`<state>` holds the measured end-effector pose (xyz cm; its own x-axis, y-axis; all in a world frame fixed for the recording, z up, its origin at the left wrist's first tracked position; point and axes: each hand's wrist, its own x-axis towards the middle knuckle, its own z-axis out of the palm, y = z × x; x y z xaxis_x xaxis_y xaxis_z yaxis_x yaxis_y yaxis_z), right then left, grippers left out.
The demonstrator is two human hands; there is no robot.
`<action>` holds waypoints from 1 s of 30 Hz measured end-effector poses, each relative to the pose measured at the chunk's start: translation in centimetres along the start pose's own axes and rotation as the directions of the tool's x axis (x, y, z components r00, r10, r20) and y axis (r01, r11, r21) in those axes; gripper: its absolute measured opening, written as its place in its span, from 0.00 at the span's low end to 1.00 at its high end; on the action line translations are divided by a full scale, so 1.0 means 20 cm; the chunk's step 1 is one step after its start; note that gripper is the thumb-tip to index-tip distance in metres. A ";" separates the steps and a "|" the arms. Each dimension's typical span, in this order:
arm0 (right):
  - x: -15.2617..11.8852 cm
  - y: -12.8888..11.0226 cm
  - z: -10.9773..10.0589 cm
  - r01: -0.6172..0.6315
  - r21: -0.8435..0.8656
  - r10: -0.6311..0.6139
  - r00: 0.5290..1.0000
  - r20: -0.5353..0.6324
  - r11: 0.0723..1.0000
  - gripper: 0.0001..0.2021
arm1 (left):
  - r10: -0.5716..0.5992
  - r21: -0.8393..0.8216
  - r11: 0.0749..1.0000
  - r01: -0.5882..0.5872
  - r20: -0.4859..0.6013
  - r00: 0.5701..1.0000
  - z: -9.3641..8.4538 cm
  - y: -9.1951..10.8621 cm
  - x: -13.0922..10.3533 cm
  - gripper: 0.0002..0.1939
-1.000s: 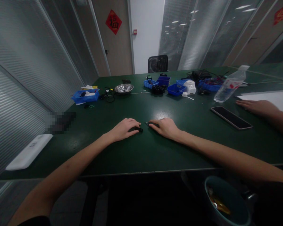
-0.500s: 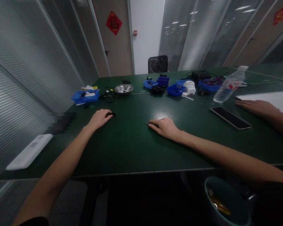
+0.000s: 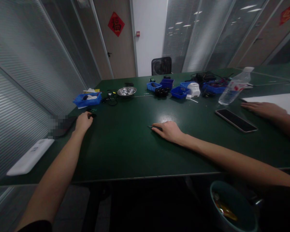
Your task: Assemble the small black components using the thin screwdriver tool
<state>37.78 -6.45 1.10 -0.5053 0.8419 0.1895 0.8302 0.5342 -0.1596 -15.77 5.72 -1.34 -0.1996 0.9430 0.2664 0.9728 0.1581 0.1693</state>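
Observation:
My left hand [image 3: 84, 121] is closed on a small black object [image 3: 92, 115] at the left of the green table [image 3: 125, 151], just in front of a blue basket [image 3: 87, 100] with a white item in it. The object is too small to name. My right hand [image 3: 168, 130] rests near the middle of the table, its fingers closed round a thin, dark tool [image 3: 157, 128] with a slim metal tip pointing left. A shiny metal bowl [image 3: 127, 92] with small pieces in it stands beyond, between the two hands.
Blue trays [image 3: 180, 92], cables and a white device [image 3: 194, 89] stand further back. To the right are a water bottle [image 3: 234, 87], a phone [image 3: 235, 120] and another person's hand [image 3: 263, 109]. A white case [image 3: 30, 156] lies at the left; a bin [image 3: 214, 206] stands below the edge.
My left hand has moved left with the small black object in it, nearer the blue basket. My right hand and its tool have stayed in place.

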 end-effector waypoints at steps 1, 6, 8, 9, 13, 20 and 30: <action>0.00 0.00 0.00 -0.002 -0.006 0.002 1.000 0.001 1.000 0.24 | 0.014 0.007 1.000 -0.014 0.001 1.000 -0.01 0.01 -0.01 0.24; 0.00 -0.01 0.00 -0.011 -0.019 0.011 1.000 -0.003 1.000 0.25 | 0.030 0.026 0.999 -0.030 0.001 1.000 -0.03 0.04 -0.03 0.24; 0.00 0.00 0.00 -0.015 -0.017 0.015 1.000 -0.004 1.000 0.25 | 0.016 0.017 1.000 -0.015 -0.001 1.000 -0.03 0.05 -0.03 0.24; 0.00 0.00 0.00 -0.016 -0.017 0.016 1.000 -0.002 1.000 0.25 | 0.009 0.011 1.000 -0.009 -0.002 1.000 -0.02 0.04 -0.03 0.24; 0.00 0.00 0.01 -0.025 -0.016 0.025 1.000 0.004 1.000 0.24 | -0.007 -0.004 1.000 0.006 -0.010 1.000 -0.01 0.03 -0.02 0.25; -0.01 0.00 0.01 0.019 0.029 -0.017 0.997 -0.073 0.999 0.20 | -0.013 0.045 0.999 0.014 -0.026 1.000 -0.01 0.03 -0.02 0.26; -0.01 0.00 -0.01 0.168 0.063 -0.161 0.982 -0.096 0.984 0.16 | 0.028 0.062 0.998 -0.029 0.008 1.000 -0.01 0.02 -0.02 0.26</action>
<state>37.93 -6.55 1.21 -0.6075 0.7334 0.3050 0.7171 0.6716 -0.1866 -15.33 5.42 -1.15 -0.1711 0.9493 0.2636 0.9835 0.1488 0.1024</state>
